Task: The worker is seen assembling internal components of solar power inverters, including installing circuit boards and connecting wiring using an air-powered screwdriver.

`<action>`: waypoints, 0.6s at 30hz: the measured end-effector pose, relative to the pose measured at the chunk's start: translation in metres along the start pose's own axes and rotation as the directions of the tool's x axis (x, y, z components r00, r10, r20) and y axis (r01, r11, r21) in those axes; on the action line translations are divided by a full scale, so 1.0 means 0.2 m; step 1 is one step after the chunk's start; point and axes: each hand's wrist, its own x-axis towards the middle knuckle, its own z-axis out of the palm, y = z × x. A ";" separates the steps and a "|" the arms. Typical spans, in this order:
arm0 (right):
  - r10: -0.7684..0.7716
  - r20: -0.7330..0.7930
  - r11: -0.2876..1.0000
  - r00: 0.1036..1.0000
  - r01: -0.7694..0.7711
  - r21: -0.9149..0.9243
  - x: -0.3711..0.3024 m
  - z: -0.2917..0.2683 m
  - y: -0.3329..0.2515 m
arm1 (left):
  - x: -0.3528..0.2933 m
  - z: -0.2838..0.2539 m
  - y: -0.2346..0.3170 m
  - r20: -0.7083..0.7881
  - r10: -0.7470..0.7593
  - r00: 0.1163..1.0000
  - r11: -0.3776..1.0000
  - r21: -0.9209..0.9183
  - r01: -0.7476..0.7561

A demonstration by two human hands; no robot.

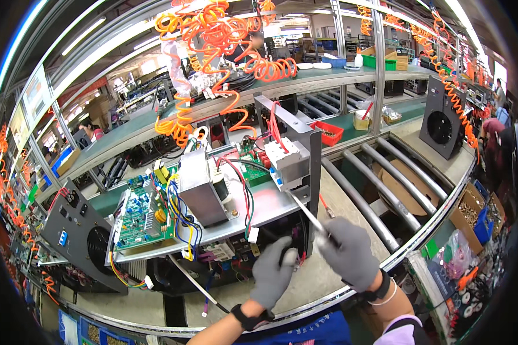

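In my right hand [351, 253], gloved in grey, is a screwdriver [307, 211]. Its long metal shaft slants up and left, and the tip meets the lower edge of a white and grey terminal block [285, 161] with blue parts. My left hand [273, 273], also gloved, is in front of the machine's lower opening, thumb and forefinger apart, with nothing visible between them. The open machine [259, 210] has a metal shelf carrying a transformer [201, 187] and a green circuit board [144, 213]. Red wires [275, 129] loop over the terminal block.
Metal rollers [380, 192] run to the right of the machine. A red tray [327, 132] lies behind it. Grey panels with fans stand at the left [77, 230] and right [441, 118]. Orange coiled hoses [213, 34] hang overhead. Boxes of screws [469, 213] sit at far right.
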 end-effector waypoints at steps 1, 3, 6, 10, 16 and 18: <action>-0.073 0.044 0.995 0.996 0.070 0.068 -0.02 0.00 -0.05 | 0.00 -0.09 0.09 0.011 -0.004 1.000 0.981 -0.195 0.006; -0.191 0.190 0.980 0.963 0.176 0.091 -0.05 0.04 -0.13 | 0.08 -0.24 0.25 0.201 -0.145 0.969 0.846 -0.482 0.227; -0.215 0.130 0.973 0.968 0.202 0.111 -0.07 0.12 -0.19 | 0.31 -0.46 0.39 0.607 -0.150 0.781 0.692 -0.499 0.521; -0.225 0.025 0.914 0.974 0.202 0.352 -0.10 0.12 -0.20 | 0.57 -0.61 0.53 0.525 -0.177 0.832 0.982 0.152 0.113; -0.054 0.171 0.920 0.984 -0.018 0.391 -0.27 0.07 -0.07 | 1.03 -0.69 0.55 0.749 0.299 0.591 0.116 0.586 -0.802; -0.040 0.164 0.930 0.986 -0.023 0.366 -0.34 0.06 0.00 | 1.12 -0.66 0.52 0.749 0.337 0.570 0.106 0.571 -0.814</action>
